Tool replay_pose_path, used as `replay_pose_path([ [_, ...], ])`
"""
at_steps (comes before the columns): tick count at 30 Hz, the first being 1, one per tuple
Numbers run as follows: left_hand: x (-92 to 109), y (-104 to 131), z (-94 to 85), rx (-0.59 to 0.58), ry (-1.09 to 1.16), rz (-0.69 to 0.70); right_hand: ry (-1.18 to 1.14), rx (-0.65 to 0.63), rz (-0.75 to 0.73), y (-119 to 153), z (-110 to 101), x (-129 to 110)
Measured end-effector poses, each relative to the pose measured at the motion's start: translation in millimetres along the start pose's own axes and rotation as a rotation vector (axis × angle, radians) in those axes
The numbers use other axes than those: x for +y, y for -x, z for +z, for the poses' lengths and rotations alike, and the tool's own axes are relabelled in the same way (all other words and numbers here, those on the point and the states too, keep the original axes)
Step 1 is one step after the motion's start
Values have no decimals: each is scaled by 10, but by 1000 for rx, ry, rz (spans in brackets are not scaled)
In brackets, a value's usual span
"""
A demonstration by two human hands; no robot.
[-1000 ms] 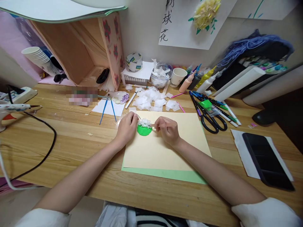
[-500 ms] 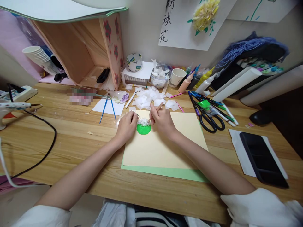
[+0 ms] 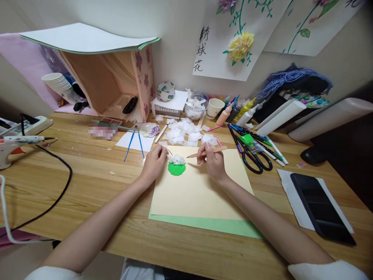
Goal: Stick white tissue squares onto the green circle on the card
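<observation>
On a cream sheet of paper [image 3: 201, 194] lies a bright green disc [image 3: 176, 169], its upper part covered by a bunch of ruffled white paper pieces [image 3: 176, 159]. My right hand [image 3: 214, 160] grips a wooden pencil [image 3: 191, 155] just right of the bunch, the point aimed left and clear of the white pieces. To the left of the disc, my left hand [image 3: 154, 161] rests with its fingers curled together at the sheet's edge. A thin dark line shows by its fingertips; what the fingers hold is hidden.
Behind the sheet lie loose white paper squares [image 3: 182, 130]. Black scissors [image 3: 253, 161] and pens are to the right, beside a dark phone [image 3: 320, 206]. Blue brushes [image 3: 129, 146] lie left of the squares, and a glue gun [image 3: 20, 142] is at far left.
My right hand has drawn back to the right, lifting the pencil from the white pieces and tilting it nearly flat. My left hand stays beside the disc. The view has tipped upward.
</observation>
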State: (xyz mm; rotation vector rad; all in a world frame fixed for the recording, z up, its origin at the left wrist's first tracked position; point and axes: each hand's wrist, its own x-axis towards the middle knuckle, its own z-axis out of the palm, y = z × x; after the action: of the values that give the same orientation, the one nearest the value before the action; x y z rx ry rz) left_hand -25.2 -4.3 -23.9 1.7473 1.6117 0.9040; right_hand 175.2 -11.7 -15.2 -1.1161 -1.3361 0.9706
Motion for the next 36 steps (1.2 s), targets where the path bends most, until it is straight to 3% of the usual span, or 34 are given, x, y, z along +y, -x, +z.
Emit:
replay_pose_path([
  [5,-151,-156,-125,154,-137,40,-187,93,140,0,-26,149],
  [9,-221,-209,-145,91,-291,110,-234,83,168,-6,-17,173],
  [15,-225,-193,-115,119,-338,115,-259,48,165,38,-9,157],
  [21,-205,-220,-140,66,-194,55,-255,51,130,39,-9,159],
  [29,-184,-201,-170,160,-29,-3,-226,69,116,41,-10,146],
  [36,-68,-191,-219,192,309,-91,-199,51,83,62,-24,149],
])
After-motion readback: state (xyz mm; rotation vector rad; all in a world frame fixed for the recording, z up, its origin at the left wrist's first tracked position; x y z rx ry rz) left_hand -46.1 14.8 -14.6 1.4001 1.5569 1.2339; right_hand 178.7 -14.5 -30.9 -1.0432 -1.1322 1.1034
